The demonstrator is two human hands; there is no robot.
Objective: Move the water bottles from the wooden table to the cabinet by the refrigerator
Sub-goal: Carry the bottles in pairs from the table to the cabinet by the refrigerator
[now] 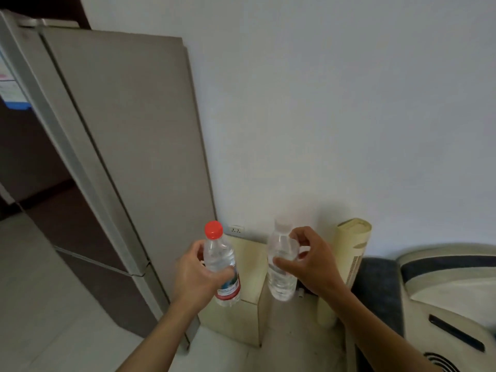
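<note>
Head view: refrigerator beside cabinet.

No legible text; bottle label and fridge stickers too blurred.

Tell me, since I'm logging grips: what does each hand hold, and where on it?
Left hand grips the red-capped bottle around its middle, above the label. Right hand pinches the clear bottle at its upper body.
</note>
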